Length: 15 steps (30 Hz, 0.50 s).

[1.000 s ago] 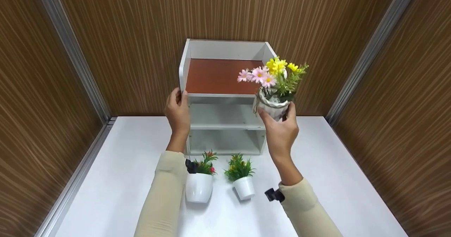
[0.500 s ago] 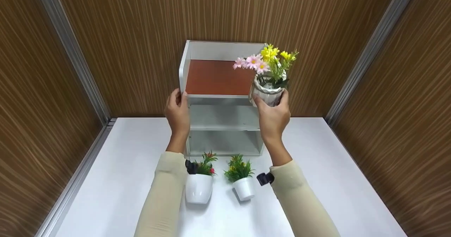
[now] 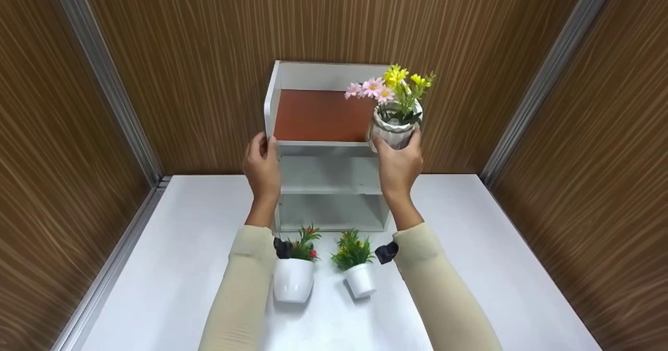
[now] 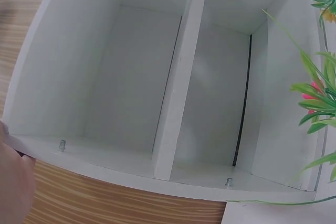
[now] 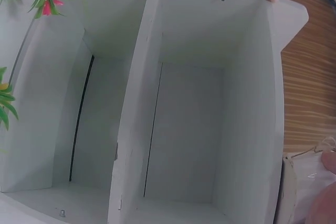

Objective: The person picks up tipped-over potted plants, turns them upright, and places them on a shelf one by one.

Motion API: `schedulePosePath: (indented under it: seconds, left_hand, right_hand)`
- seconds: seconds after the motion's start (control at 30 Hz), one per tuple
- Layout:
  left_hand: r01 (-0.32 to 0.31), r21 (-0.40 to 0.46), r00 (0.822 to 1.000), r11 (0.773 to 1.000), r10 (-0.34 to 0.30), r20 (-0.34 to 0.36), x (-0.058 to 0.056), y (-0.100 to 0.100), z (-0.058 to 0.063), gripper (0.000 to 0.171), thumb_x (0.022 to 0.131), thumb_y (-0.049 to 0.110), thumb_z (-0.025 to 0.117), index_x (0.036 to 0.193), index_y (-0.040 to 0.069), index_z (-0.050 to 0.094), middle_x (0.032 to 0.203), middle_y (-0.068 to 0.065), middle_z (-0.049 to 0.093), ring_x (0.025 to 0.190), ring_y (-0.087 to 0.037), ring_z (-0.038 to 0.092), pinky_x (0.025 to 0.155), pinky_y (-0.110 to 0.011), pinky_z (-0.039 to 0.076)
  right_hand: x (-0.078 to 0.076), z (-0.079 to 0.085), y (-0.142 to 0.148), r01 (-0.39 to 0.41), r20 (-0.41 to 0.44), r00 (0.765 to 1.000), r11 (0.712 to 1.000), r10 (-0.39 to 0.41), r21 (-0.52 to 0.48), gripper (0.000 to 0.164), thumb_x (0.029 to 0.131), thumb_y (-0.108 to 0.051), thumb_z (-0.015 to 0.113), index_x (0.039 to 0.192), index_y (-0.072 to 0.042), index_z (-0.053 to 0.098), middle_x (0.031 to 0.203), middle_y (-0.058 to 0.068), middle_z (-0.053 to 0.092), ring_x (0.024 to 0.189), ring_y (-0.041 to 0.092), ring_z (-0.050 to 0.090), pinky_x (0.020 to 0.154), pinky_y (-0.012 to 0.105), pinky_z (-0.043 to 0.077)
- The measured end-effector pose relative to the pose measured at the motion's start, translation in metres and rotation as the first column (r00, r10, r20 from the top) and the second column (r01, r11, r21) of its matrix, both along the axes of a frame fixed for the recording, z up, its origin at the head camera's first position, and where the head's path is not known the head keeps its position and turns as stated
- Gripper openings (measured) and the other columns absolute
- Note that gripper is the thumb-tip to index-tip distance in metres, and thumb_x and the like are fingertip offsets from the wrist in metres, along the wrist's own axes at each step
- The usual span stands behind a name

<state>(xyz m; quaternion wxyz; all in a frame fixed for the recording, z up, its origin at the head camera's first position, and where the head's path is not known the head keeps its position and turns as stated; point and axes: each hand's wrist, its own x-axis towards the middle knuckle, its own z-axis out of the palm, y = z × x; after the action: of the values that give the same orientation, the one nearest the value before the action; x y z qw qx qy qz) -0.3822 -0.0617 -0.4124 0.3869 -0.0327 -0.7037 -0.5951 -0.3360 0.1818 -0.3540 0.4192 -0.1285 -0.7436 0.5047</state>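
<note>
My right hand [image 3: 401, 166] grips a whitish flower pot [image 3: 394, 134] with a string round its rim and pink and yellow artificial flowers [image 3: 395, 82]. It overlaps the right front corner of the shelf unit's top in the head view. At the lower right of the right wrist view, the pot [image 5: 305, 179] shows beside the shelf's edge. My left hand [image 3: 262, 167] holds the left side panel of the white shelf unit [image 3: 330, 190], thumb in front and fingers round the outside. Its brown top [image 3: 322, 115] has raised walls; two open compartments lie below.
Two white pots of artificial plants stand on the white table [image 3: 469, 257] before the shelf: a larger one [image 3: 294, 282] near my left sleeve and a smaller, tilted one [image 3: 360, 281]. Wood-patterned walls [image 3: 209, 53] enclose the back and sides.
My right hand has carried the flower pot up, away from me and slightly left, over the shelf's right front corner. My left hand keeps its hold on the side panel.
</note>
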Motion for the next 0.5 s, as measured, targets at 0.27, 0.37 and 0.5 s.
schedulePosePath:
  seconds: [0.27, 0.37, 0.5]
  left_hand:
    - [0.0, 0.01, 1.0, 1.0, 0.0, -0.009, -0.0018, 0.0003, 0.0001, 0.034, 0.104, 0.025, 0.059, 0.13, 0.004, 0.063, 0.122, -0.011, 0.067, 0.116, -0.018, 0.064, 0.097, -0.03, 0.055]
    - [-0.002, 0.011, 1.0, 1.0, 0.003, -0.007, -0.0018, 0.001, -0.0009, 0.033, 0.104, 0.025, 0.059, 0.129, 0.005, 0.063, 0.122, -0.01, 0.067, 0.116, -0.018, 0.064, 0.097, -0.029, 0.055]
    - [-0.008, 0.012, 1.0, 1.0, 0.008, -0.016, -0.0024, 0.0013, -0.0009, 0.034, 0.103, 0.025, 0.059, 0.128, 0.003, 0.063, 0.121, -0.012, 0.067, 0.114, -0.019, 0.065, 0.096, -0.029, 0.055]
  right_hand:
    - [-0.0074, -0.0009, -0.0028, 0.031, -0.024, 0.999, 0.999, -0.03, 0.026, 0.088, 0.076, -0.034, 0.088, 0.146, 0.0, 0.047, 0.143, 0.016, 0.054, 0.132, 0.031, 0.053, 0.111, 0.041, 0.042]
    - [-0.0085, -0.0028, -0.0035, 0.047, -0.041, 0.998, 0.998, -0.046, 0.037, 0.089, 0.076, -0.034, 0.089, 0.146, 0.003, 0.047, 0.14, 0.017, 0.047, 0.131, 0.031, 0.05, 0.112, 0.041, 0.042]
    - [-0.0103, -0.0023, -0.0029, 0.052, -0.039, 0.998, 0.997, -0.05, 0.053, 0.086, 0.076, -0.035, 0.088, 0.143, 0.003, 0.05, 0.136, 0.017, 0.046, 0.128, 0.032, 0.052, 0.109, 0.04, 0.043]
